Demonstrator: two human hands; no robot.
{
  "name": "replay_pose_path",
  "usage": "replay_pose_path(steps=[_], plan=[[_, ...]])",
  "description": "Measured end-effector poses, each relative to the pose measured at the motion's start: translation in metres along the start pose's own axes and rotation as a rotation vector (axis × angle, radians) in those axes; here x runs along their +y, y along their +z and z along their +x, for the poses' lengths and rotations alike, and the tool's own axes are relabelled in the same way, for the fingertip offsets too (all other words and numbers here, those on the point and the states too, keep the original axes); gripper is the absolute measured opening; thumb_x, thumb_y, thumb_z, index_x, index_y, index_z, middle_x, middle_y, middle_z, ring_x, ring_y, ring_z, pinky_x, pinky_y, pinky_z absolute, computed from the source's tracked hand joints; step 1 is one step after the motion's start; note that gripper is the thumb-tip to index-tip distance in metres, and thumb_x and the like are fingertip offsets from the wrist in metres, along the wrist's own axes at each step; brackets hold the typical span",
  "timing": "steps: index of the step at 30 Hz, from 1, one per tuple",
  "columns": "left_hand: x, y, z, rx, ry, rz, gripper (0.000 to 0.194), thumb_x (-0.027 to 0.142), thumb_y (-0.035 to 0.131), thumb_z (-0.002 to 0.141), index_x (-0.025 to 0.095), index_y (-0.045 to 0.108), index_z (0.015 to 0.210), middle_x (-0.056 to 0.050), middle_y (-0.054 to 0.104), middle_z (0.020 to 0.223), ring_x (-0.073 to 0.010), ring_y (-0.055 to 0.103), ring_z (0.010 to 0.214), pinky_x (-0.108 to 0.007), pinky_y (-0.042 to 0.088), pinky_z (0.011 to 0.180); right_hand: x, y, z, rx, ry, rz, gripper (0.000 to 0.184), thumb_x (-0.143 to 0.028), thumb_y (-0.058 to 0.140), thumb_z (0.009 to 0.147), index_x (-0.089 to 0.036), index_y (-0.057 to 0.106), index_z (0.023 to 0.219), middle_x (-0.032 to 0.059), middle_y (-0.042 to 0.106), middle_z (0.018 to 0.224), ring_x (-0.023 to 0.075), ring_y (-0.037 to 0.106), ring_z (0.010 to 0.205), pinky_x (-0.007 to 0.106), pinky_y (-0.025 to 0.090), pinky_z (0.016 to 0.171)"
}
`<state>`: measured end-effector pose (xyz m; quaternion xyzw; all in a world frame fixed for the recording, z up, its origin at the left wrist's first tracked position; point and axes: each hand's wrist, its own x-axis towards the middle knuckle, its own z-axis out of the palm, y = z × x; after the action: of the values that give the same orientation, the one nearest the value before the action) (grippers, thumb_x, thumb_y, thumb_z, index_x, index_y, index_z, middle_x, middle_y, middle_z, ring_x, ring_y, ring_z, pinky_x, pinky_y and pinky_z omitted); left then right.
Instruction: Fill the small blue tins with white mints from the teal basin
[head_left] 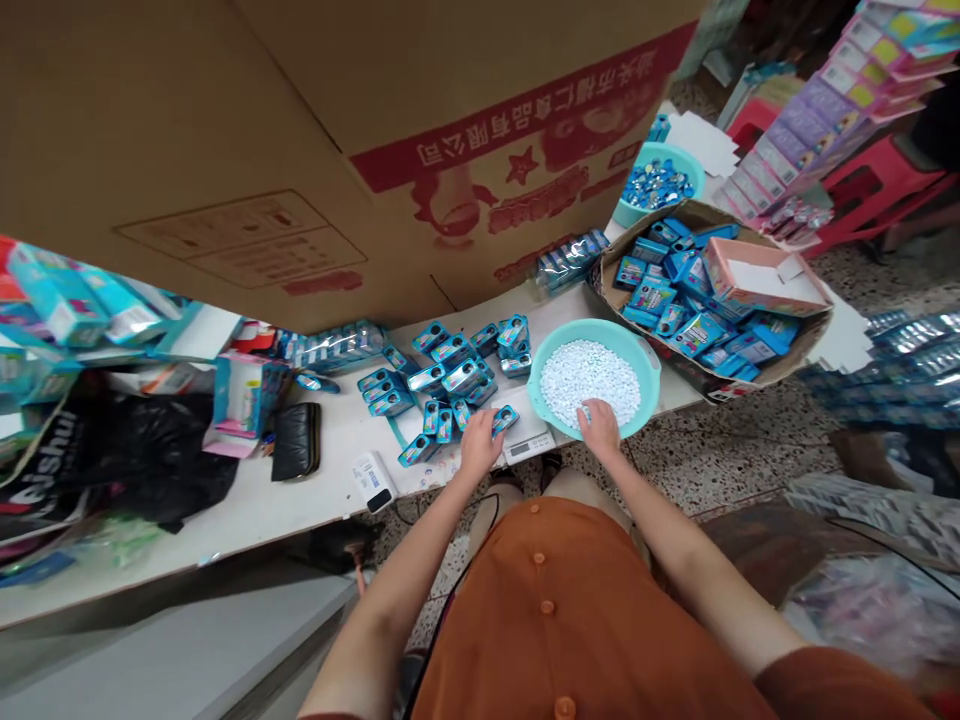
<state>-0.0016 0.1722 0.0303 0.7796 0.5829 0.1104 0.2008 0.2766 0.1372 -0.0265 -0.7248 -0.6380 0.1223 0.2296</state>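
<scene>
My left hand [480, 442] grips a small blue tin [506, 419] at the table's front edge, beside a white digital scale [528, 446]. Several similar blue tins [450, 375], each with a round dark opening, lie in a loose group just beyond that hand. My right hand [600, 430] reaches over the near rim of a turquoise basin [651, 392]. Its fingers are curled down into the small white tablets [589, 375] in the basin, and the fingertips are partly hidden among them.
A large cardboard carton [262, 130] towers behind the tins. To the right stands an open box [814, 345] of blue packs, with another turquoise basin [697, 165] behind it. On the left lie a black wallet [295, 442], a white power bank [373, 480] and a black bag [172, 455].
</scene>
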Motion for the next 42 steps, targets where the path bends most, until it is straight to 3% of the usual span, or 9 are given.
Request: replay_pose_path(steps=[10, 14, 17, 24, 28, 42], plan=[[0.013, 0.030, 0.017, -0.007, -0.033, 0.017, 0.042, 0.029, 0.054, 0.081, 0.019, 0.047, 0.122, -0.013, 0.054, 0.111, -0.0285, 0.049, 0.106, -0.041, 0.042, 0.091, -0.003, -0.004, 0.001, -0.066, 0.022, -0.001, 0.024, -0.030, 0.044, 0.089, -0.016, 0.059, 0.101, 0.0107, 0.060, 0.097, 0.0232, 0.048, 0.097, 0.035, 0.038, 0.087], [0.011, 0.034, 0.009, -0.027, -0.068, 0.008, 0.066, 0.032, 0.061, 0.076, 0.017, 0.033, 0.134, -0.016, 0.048, 0.123, -0.0316, 0.045, 0.115, -0.046, 0.039, 0.096, -0.003, -0.005, 0.002, -0.072, 0.023, 0.001, 0.025, -0.030, 0.044, 0.089, -0.016, 0.060, 0.101, 0.0112, 0.059, 0.098, 0.0240, 0.048, 0.097, 0.036, 0.037, 0.087], [0.005, 0.033, -0.013, 0.014, -0.107, -0.013, 0.079, 0.036, 0.064, 0.074, 0.016, 0.025, 0.139, -0.017, 0.043, 0.130, -0.0318, 0.040, 0.121, -0.047, 0.037, 0.099, -0.003, -0.005, 0.002, -0.077, 0.023, -0.003, 0.025, -0.030, 0.044, 0.088, -0.016, 0.060, 0.101, 0.0109, 0.060, 0.098, 0.0242, 0.048, 0.097, 0.036, 0.037, 0.087], [-0.017, 0.038, -0.090, 0.000, -0.253, -0.034, 0.069, 0.044, 0.058, 0.078, 0.011, 0.034, 0.133, -0.018, 0.050, 0.120, -0.0307, 0.045, 0.116, -0.046, 0.039, 0.098, -0.002, -0.005, 0.001, -0.109, 0.013, -0.009, 0.026, -0.030, 0.043, 0.089, -0.015, 0.060, 0.101, 0.0114, 0.060, 0.098, 0.0242, 0.047, 0.098, 0.035, 0.037, 0.086], [-0.024, 0.043, -0.114, -0.006, -0.349, -0.009, 0.064, 0.045, 0.056, 0.078, 0.009, 0.040, 0.128, -0.018, 0.053, 0.116, -0.0313, 0.047, 0.113, -0.047, 0.039, 0.098, -0.001, -0.004, 0.001, -0.106, 0.016, -0.010, 0.024, -0.029, 0.045, 0.088, -0.015, 0.060, 0.099, 0.0107, 0.060, 0.097, 0.0240, 0.047, 0.096, 0.034, 0.037, 0.085], [-0.018, 0.046, -0.109, -0.020, -0.283, -0.028, 0.042, 0.039, 0.056, 0.078, 0.017, 0.054, 0.114, -0.013, 0.059, 0.109, -0.0300, 0.052, 0.108, -0.048, 0.041, 0.095, 0.003, 0.001, 0.000, -0.112, 0.018, 0.013, 0.021, -0.026, 0.045, 0.087, -0.016, 0.060, 0.097, 0.0107, 0.060, 0.095, 0.0238, 0.047, 0.094, 0.034, 0.037, 0.082]])
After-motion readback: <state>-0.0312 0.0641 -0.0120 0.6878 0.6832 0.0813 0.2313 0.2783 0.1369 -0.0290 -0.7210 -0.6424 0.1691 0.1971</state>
